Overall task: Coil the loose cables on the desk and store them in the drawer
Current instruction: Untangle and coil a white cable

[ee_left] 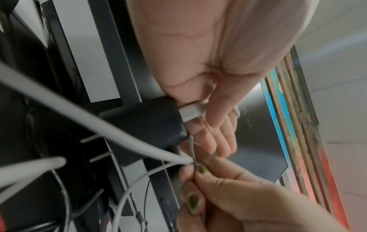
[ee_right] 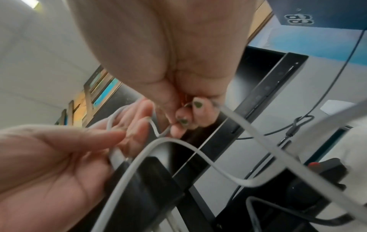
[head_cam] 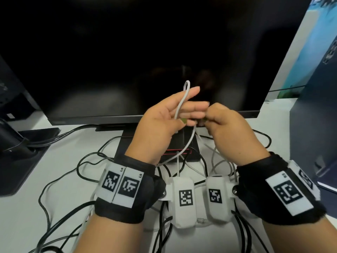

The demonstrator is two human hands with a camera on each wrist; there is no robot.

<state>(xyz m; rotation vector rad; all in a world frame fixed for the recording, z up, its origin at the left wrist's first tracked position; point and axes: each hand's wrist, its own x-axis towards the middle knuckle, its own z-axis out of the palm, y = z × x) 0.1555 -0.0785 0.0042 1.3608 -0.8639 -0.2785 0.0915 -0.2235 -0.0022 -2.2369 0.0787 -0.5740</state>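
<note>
A white cable (head_cam: 179, 105) runs up my left palm and loops over the index fingertip in front of the dark monitor. My left hand (head_cam: 186, 114) holds it, fingers nearly straight, thumb pressing the cable against them. My right hand (head_cam: 205, 123), fingers curled, pinches the same cable (ee_right: 164, 139) just right of the left fingertips. In the left wrist view a white connector (ee_left: 190, 112) sits under my left thumb, joined to a black adapter block (ee_left: 149, 125). The rest of the cable hangs down to the desk. No drawer is in view.
A monitor (head_cam: 127, 61) stands right behind my hands on a black stand (head_cam: 182, 143). Several black cables (head_cam: 54, 189) and more white ones lie tangled on the white desk (head_cam: 73, 143). A second stand (head_cam: 18, 143) sits left, tall boxes (head_cam: 313, 125) right.
</note>
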